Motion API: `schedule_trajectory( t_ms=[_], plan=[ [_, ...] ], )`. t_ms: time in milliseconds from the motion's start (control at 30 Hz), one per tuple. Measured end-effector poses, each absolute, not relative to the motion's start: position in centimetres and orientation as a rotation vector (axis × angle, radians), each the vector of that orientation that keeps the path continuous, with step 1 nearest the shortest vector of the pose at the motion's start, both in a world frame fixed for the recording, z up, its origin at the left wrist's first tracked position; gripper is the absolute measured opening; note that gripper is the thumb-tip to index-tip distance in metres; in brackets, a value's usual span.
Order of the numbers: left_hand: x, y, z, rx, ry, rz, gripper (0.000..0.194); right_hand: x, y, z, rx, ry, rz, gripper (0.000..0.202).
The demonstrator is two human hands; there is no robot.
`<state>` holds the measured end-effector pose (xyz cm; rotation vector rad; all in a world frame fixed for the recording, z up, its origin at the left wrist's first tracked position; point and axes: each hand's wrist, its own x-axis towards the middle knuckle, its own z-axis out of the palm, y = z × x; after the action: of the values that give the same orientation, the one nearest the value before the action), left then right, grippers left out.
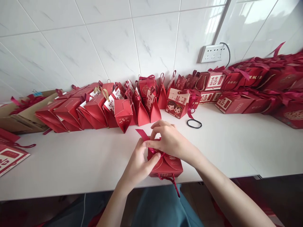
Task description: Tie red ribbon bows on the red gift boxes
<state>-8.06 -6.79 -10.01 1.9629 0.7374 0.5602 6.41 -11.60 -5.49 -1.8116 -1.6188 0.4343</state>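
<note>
A small red gift box (174, 170) with gold print sits near the table's front edge, directly before me. A dark red ribbon (142, 134) crosses its top, one end sticking up beyond my fingers. My left hand (140, 164) is at the box's left side, its thumb pressed on the ribbon near the knot and its fingers curled behind. Over the top of the box, my right hand (169, 140) is curled, thumb and forefinger pinched at the ribbon beside my left fingertips. Its exact grip is partly hidden. A twisted red cord (175, 183) hangs from the box's front over the edge.
Red gift boxes (123, 115) line the wall, with stacked ones (233, 102) at right. A black elastic loop (194, 124) lies beyond my right hand. At left are a cardboard box (26, 118) of ribbon and a red box (11, 157). A power strip (212, 53) is on the wall.
</note>
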Motion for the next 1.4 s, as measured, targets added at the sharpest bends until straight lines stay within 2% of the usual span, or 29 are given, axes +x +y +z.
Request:
schedule_trajectory(
  t_ms=[100,233,400,467,567,633,733,833,967,1100,1300,1367,1400],
  plan=[
    [-8.1,-6.9,-10.0,1.94,0.718,0.587,0.022,6.3,-11.6,-5.5,-1.789,-1.63,0.469,0.012],
    [-8.2,-7.0,-10.4,1.927,0.706,0.606,0.028,6.4,-11.9,-6.0,-1.731,-1.599,0.561,0.013],
    [-8.4,-7.1,-11.7,1.932,0.674,0.756,0.059,7.3,-11.8,-6.8,-1.771,-1.508,0.473,0.015],
    [-8.6,-7.1,-11.9,1.957,0.631,0.774,0.057,7.8,-11.6,-7.2,-1.799,-1.477,0.49,0.015],
    [-8.8,-7.0,-11.5,2.065,0.557,0.709,0.032,8.5,-11.5,-7.7,-1.781,-1.477,0.544,0.014],
    [-8.9,-6.9,-11.1,2.138,0.505,0.65,0.023,8.8,-11.7,-8.2,-1.745,-1.48,0.545,0.014],
    [-8.8,-6.9,-10.8,2.169,0.491,0.611,0.028,8.9,-13.1,-8.8,-1.723,-1.365,0.423,0.018],
    [-8.7,-6.9,-10.9,2.156,0.53,0.59,0.034,8.7,-15.9,-8.9,-1.809,-1.159,0.278,0.031],
    [-8.6,-6.9,-11.1,2.133,0.522,0.588,0.037,7.7,-19.3,-8.6,-1.947,-1.152,0.548,0.052],
    [-8.5,-6.9,-11.0,2.071,0.506,0.586,0.036,6.6,-19.6,-8.9,-1.874,-1.161,0.758,0.048],
    [-8.8,-7.6,-11.4,1.881,0.729,0.71,0.059,6.9,-18.8,-9.6,-1.731,-1.07,0.907,0.042],
    [-9.1,-8.0,-11.5,1.856,0.887,0.811,0.055,7.2,-18.8,-9.7,-1.658,-1.059,0.969,0.041],
    [-9.4,-8.2,-11.4,1.831,0.962,0.85,0.046,7.3,-18.8,-9.7,-1.63,-1.051,0.994,0.042]
  ],
)
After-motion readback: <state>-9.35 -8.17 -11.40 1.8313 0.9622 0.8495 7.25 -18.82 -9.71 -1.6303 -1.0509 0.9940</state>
